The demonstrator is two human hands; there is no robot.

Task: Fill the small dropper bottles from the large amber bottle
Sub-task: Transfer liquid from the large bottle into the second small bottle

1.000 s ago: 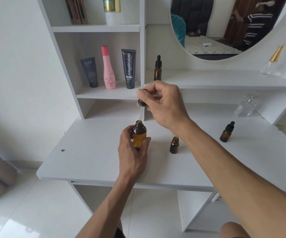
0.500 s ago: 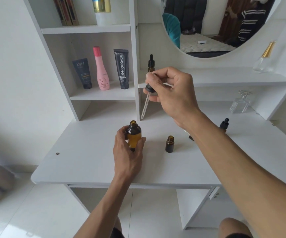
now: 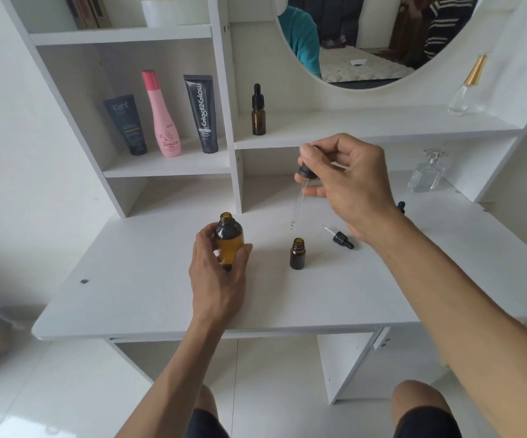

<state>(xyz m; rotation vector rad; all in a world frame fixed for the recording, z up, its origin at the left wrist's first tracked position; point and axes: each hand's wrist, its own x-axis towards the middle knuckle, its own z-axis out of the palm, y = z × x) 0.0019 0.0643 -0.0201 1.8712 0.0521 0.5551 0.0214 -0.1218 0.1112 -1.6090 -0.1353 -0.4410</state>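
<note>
My left hand (image 3: 218, 279) grips the large amber bottle (image 3: 230, 240), which stands uncapped on the white desk (image 3: 129, 295). My right hand (image 3: 347, 184) pinches the black bulb of a long glass dropper (image 3: 300, 197); its tip hangs a little above and just left of the mouth of a small open amber bottle (image 3: 297, 253). A small black dropper cap (image 3: 340, 238) lies on the desk to the right of that bottle. A capped dropper bottle (image 3: 258, 112) stands on the upper shelf. Another bottle's black cap (image 3: 401, 206) peeks out behind my right wrist.
Three cosmetic tubes and bottles (image 3: 161, 118) stand in the left shelf cubby. A clear glass perfume bottle (image 3: 426, 172) sits at the desk's back right, another gold-capped one (image 3: 469, 86) on the shelf above. A round mirror (image 3: 366, 42) hangs behind.
My right hand lifted the dropper out of the large bottle and carried it right and down, over the small open bottle. The left hand kept hold of the large bottle.
</note>
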